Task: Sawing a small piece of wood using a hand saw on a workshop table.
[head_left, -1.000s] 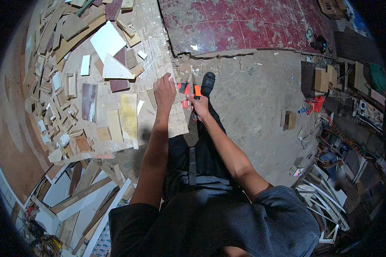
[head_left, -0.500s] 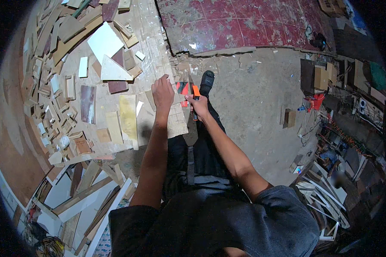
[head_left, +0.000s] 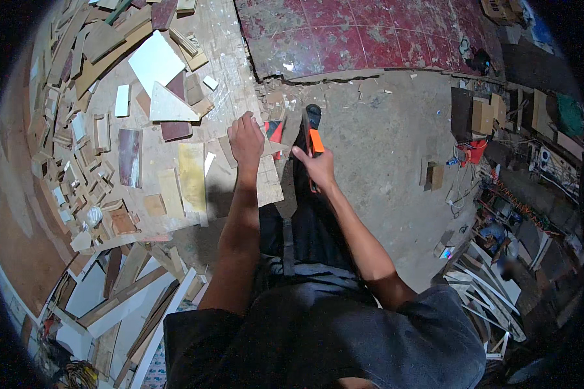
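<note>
My left hand [head_left: 246, 139] has its fingers bent and bunched on a thin wooden board [head_left: 227, 148] at the right edge of the wooden work surface [head_left: 233, 84]. My right hand [head_left: 318, 165] grips a hand tool [head_left: 316, 141] with an orange-and-black handle and a long metal blade pointing away from me, apparently a saw, just beyond that edge. A red-and-black object [head_left: 274, 131] lies under or beside the edge between my hands; what it is I cannot tell. My black shoe [head_left: 315, 113] shows beyond the tool.
Several wood offcuts [head_left: 128, 157] and white panels [head_left: 154, 61] cover the work surface. Long scrap boards [head_left: 126, 295] pile at lower left. A red tiled platform [head_left: 370, 39] is ahead; concrete floor [head_left: 389, 162] lies rightward, with a red bucket [head_left: 475, 152], cables and white strips [head_left: 480, 298].
My right hand and the tool have moved to the right, away from the surface's edge. My left hand stays in nearly the same place. The view has shifted slightly.
</note>
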Motion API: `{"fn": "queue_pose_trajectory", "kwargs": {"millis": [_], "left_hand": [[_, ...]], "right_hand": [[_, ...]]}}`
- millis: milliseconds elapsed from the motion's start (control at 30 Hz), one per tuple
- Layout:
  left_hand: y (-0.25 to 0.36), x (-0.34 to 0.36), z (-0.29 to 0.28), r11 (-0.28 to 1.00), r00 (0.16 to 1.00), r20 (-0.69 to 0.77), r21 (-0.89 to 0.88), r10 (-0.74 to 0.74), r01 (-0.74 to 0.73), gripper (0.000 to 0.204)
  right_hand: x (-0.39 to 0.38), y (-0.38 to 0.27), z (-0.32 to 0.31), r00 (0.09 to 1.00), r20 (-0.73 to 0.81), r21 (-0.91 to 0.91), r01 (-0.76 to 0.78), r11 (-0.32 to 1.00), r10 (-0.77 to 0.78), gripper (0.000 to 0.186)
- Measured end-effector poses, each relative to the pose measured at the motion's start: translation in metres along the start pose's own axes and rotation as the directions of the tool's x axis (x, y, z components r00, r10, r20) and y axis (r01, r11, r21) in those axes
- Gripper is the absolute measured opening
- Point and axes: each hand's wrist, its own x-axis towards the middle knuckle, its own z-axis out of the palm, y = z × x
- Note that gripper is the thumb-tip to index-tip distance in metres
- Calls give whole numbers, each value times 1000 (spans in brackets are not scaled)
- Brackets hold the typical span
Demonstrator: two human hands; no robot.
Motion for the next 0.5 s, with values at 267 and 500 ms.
{"fn": "queue_pose_trajectory", "kwargs": {"millis": [267, 500], "left_hand": [[3, 2, 1, 1000, 1000, -6, 7, -22, 22, 20], [5, 4, 3, 998, 996, -83, 52, 38, -34, 24]], "right_hand": [[-70, -49, -11, 997, 69, 255, -42, 966, 25, 41], [-77, -47, 18, 991, 112, 185, 45, 982, -67, 37]]}}
